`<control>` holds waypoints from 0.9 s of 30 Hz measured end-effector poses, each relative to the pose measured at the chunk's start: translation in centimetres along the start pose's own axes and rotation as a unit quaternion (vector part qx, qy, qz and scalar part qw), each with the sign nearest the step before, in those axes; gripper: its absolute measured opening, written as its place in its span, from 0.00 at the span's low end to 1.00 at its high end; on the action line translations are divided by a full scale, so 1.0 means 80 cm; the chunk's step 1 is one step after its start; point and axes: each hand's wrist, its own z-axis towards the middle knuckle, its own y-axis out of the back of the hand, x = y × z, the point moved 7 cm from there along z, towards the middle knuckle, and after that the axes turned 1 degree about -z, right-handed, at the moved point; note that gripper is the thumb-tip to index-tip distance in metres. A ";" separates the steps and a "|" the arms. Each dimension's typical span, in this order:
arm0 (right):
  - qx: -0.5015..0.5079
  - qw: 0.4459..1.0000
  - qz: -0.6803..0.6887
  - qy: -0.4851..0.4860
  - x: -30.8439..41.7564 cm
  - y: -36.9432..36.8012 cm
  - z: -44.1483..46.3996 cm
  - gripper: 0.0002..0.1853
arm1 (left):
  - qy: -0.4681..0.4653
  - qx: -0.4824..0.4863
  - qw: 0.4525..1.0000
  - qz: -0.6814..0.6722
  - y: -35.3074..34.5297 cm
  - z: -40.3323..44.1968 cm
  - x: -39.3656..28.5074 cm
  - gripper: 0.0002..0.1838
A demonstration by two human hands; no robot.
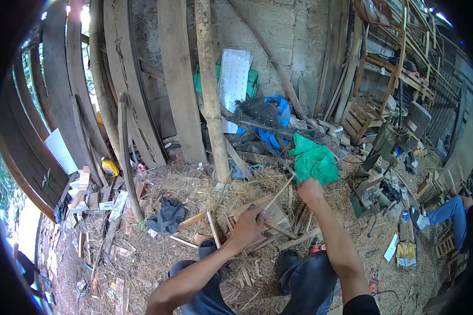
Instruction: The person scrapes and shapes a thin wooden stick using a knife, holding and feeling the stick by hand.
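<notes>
In the head view my left hand (249, 227) is closed round the lower end of a thin wooden stick (279, 193), which slants up to the right. My right hand (311, 192) makes a fist near the stick's upper end. A narrow grey blade-like tool (290, 170) juts from that fist toward the upper left; its handle is hidden in the fingers. Beneath my hands a pale wooden board (276, 214) lies tilted among offcuts, between my feet.
A green plastic bag (314, 160) and a blue tarp (278, 111) lie ahead. A wooden pole (209, 94) stands at centre. A black bag (168, 215) sits left, a yellow bottle (109, 167) beyond it. Another person's jeans-clad leg (446, 216) shows at right. Straw and scraps litter the ground.
</notes>
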 end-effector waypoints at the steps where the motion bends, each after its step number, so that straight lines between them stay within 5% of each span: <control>1: 0.024 0.998 0.018 -0.062 -0.011 0.008 -0.005 0.17 | -0.001 -0.014 1.000 0.008 0.002 0.001 0.003 0.11; 5: 0.055 0.998 0.028 -0.015 0.029 0.008 -0.023 0.20 | -0.061 -0.094 0.993 -0.028 0.009 0.016 0.013 0.09; 12: -0.021 0.990 0.131 -0.048 -0.026 -0.027 -0.002 0.23 | -0.023 -0.127 0.991 -0.013 0.028 0.028 0.003 0.08; 15: -0.027 0.974 0.221 -0.037 0.021 0.023 -0.018 0.20 | -0.019 -0.149 0.987 -0.049 0.028 0.031 0.015 0.08; 18: -0.015 0.975 0.200 0.090 0.087 0.026 -0.052 0.15 | -0.030 -0.140 0.989 -0.025 0.015 0.036 0.026 0.09; 20: 0.042 0.969 0.018 0.244 0.133 0.011 -0.080 0.09 | 0.007 -0.088 0.996 0.003 0.001 0.039 0.039 0.12; 23: -0.018 0.969 0.067 0.237 0.122 0.010 -0.064 0.07 | -0.040 -0.086 0.990 -0.104 0.001 0.035 0.018 0.14; 27: -0.018 0.976 0.055 0.209 0.119 0.005 -0.049 0.07 | 0.011 -0.062 0.989 -0.131 0.000 0.041 0.015 0.15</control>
